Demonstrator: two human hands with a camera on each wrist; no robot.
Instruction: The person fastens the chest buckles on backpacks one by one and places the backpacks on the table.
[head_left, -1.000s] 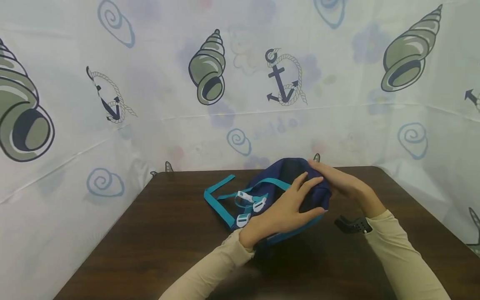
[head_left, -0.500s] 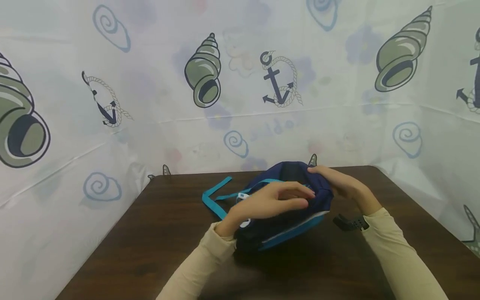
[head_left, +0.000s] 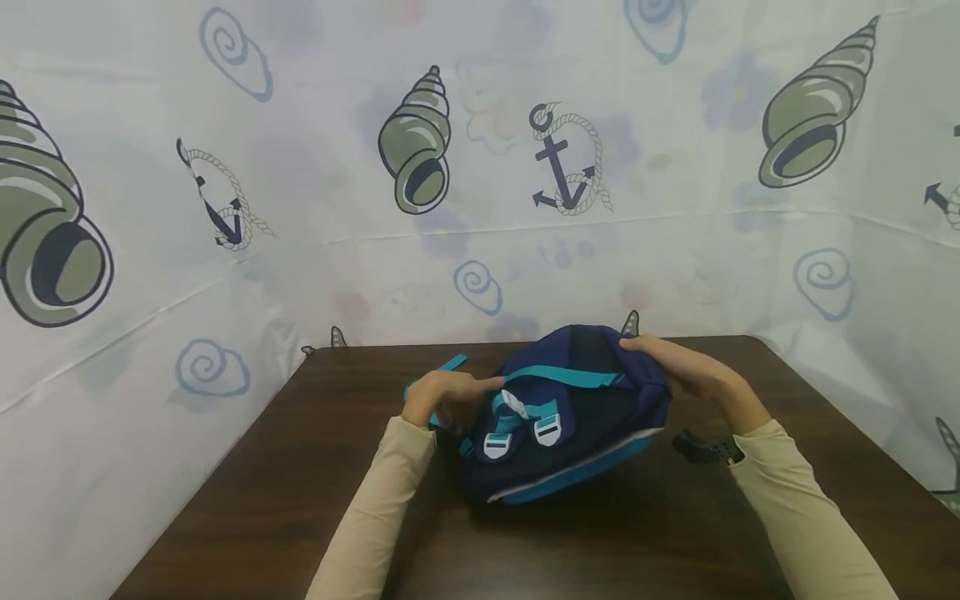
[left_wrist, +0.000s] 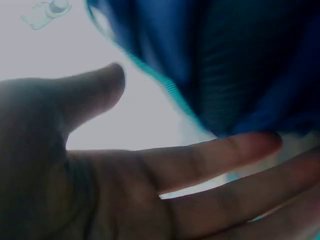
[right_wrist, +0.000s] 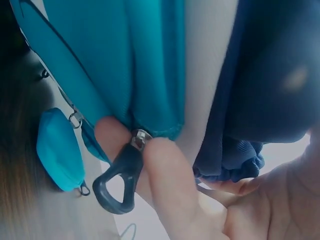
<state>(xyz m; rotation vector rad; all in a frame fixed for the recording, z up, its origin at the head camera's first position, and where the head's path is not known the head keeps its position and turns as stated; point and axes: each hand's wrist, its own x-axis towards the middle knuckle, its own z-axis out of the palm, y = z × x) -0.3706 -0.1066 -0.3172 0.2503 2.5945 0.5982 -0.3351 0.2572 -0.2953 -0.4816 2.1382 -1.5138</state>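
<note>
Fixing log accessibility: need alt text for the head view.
A person's right hand grips a navy backpack with teal straps and white buckles; the left hand is at its other side. Beneath is a dark table; behind, white cloth printed with shells and anchors.

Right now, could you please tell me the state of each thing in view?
Backpack: tilted; whether zipped, cannot tell.
Right hand: grips the backpack's end.
Left hand: index finger extended, at the opposite end.
Black zipper pull: attached, between right-hand fingertips.
Teal strap: lying across the backpack.
White buckles: attached to teal webbing.
</note>
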